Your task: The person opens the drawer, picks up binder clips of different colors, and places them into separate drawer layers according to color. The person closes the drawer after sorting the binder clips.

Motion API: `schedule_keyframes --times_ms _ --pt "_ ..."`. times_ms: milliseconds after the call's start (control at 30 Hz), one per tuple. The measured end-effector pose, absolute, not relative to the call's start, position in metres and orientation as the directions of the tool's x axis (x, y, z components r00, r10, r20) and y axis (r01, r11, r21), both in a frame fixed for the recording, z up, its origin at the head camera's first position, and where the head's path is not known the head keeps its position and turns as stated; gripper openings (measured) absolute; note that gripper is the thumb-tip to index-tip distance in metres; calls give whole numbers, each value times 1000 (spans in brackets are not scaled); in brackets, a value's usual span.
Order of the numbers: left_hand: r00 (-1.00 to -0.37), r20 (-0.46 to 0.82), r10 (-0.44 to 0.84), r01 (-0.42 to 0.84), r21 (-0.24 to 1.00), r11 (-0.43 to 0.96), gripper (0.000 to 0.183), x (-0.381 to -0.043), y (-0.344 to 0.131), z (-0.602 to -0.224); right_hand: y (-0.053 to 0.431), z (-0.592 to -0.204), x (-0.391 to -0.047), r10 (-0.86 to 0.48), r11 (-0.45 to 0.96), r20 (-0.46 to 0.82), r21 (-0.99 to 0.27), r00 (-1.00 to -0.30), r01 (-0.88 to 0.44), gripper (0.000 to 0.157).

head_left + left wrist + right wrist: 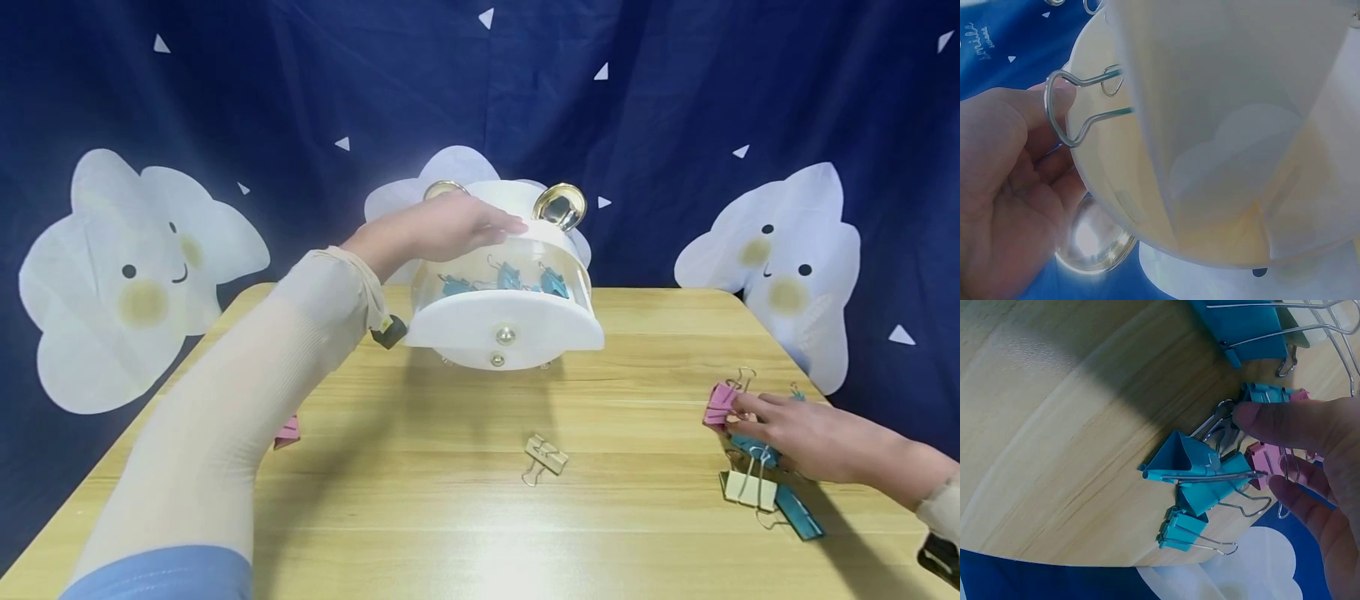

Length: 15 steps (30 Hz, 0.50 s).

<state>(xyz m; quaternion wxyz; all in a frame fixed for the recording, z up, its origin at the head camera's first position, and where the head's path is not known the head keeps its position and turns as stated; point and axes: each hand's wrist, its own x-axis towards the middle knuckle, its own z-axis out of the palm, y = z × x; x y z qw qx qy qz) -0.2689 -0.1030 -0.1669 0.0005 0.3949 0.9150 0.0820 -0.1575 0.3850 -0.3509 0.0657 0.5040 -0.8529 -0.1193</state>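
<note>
A white case [502, 321] with a clear front and gold bell-like domes is at the table's far middle. Teal binder clips [510, 275] show behind its clear front. My left hand [450, 227] grips the case's upper rim, its fingers partly hidden behind the rim in the left wrist view. There, a wire clip handle [1059, 115] juts out near the thumb. At the right, my right hand [1329, 462] reaches into a cluster of binder clips, its thumb and fingers apart around a pink binder clip [1265, 461] and teal binder clips [1185, 456].
A cream binder clip [547, 454] lies alone near the table's middle. Beside my left sleeve is a pink clip [287, 432]. Another cream clip [750, 490] and a teal clip [799, 512] lie below my right hand. A blue curtain [300, 75] hangs behind the wooden table [420, 508].
</note>
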Motion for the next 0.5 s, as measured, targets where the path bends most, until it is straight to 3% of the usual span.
schedule_keyframes --times_ms 200,500 --pt "-688 59 724 722 158 673 39 -268 -104 -168 378 -350 -159 -882 446 -10 303 -470 -842 61" --pt "-683 68 727 727 153 669 39 -266 -106 -165 371 -336 -165 -858 504 39 248 -512 -827 67"
